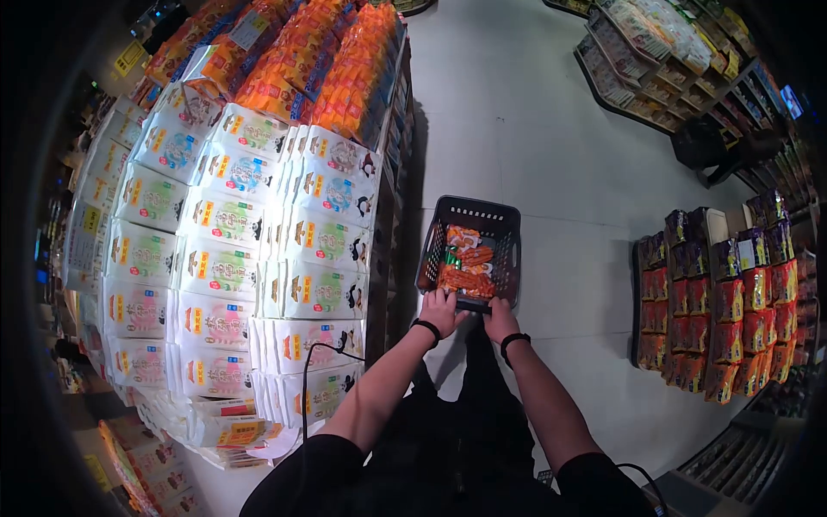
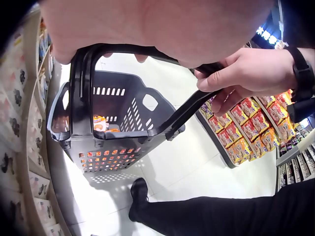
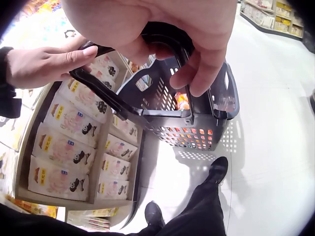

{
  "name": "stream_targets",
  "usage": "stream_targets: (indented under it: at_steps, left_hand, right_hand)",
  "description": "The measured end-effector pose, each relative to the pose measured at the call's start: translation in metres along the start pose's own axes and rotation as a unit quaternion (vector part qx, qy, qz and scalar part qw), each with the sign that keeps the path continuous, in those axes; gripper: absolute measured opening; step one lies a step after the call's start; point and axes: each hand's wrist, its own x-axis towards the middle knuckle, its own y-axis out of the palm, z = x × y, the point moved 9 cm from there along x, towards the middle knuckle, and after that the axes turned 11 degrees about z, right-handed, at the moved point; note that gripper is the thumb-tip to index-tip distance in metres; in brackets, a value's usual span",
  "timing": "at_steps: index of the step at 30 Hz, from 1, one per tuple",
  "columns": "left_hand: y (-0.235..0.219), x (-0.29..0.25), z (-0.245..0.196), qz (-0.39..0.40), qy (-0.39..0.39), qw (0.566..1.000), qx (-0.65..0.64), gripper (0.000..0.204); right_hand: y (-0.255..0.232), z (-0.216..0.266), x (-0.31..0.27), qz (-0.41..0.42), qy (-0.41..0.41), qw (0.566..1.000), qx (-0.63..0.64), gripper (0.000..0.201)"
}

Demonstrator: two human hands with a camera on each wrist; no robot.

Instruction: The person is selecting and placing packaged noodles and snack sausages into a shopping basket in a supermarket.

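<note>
A dark grey plastic shopping basket (image 1: 510, 280) hangs in front of the legs by its black handle (image 2: 82, 93). My left hand (image 1: 441, 314) grips the handle on the left, with fingertips showing under the bar in the left wrist view. On the other side my right hand (image 1: 500, 322) holds the same handle, its fingers (image 3: 204, 69) curled round the bar in the right wrist view. Inside the basket lie several orange-red snack packs (image 1: 466, 280) and a green pack (image 1: 450, 257). The basket's slotted wall partly hides them in both wrist views.
At left stands a long display of white packs (image 1: 224, 267) with orange bags (image 1: 357, 73) beyond it. Red and purple packets (image 1: 715, 293) fill a rack at right. Another shelf unit (image 1: 637, 69) stands at far right, and pale floor tiles (image 1: 491, 121) run between.
</note>
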Motion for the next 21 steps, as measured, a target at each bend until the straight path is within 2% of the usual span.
stream_targets:
  at_steps: [3,4,6,10,12,16,21]
  left_hand:
    - [-0.017,0.045,0.005,0.007,-0.012,1.0,0.006,0.068]
    - [-0.02,0.061,0.008,0.033,-0.026,0.999,0.009,0.069]
    - [-0.032,0.086,0.011,0.054,-0.032,0.998,-0.009,0.07]
    - [-0.042,0.135,0.024,0.074,-0.047,0.996,-0.01,0.072]
    - [-0.046,0.159,0.031,0.062,-0.049,0.997,-0.003,0.072]
    - [-0.071,0.199,0.04,0.041,-0.045,0.998,-0.008,0.071]
    - [-0.098,0.26,0.057,0.047,-0.059,0.997,-0.002,0.072]
  right_hand:
    - [-0.028,0.002,0.039,0.009,-0.013,1.0,-0.006,0.029]
    - [-0.039,0.004,0.053,0.016,-0.014,1.0,-0.009,0.03]
    - [-0.051,0.002,0.081,0.005,-0.061,0.998,-0.001,0.031]
    - [-0.075,0.0,0.129,0.057,-0.054,0.997,-0.012,0.034]
    - [-0.077,-0.007,0.158,0.068,-0.069,0.995,-0.023,0.035]
    - [-0.116,0.011,0.192,0.137,-0.066,0.988,-0.008,0.051]
    - [-0.146,0.022,0.254,0.075,-0.11,0.991,-0.024,0.046]
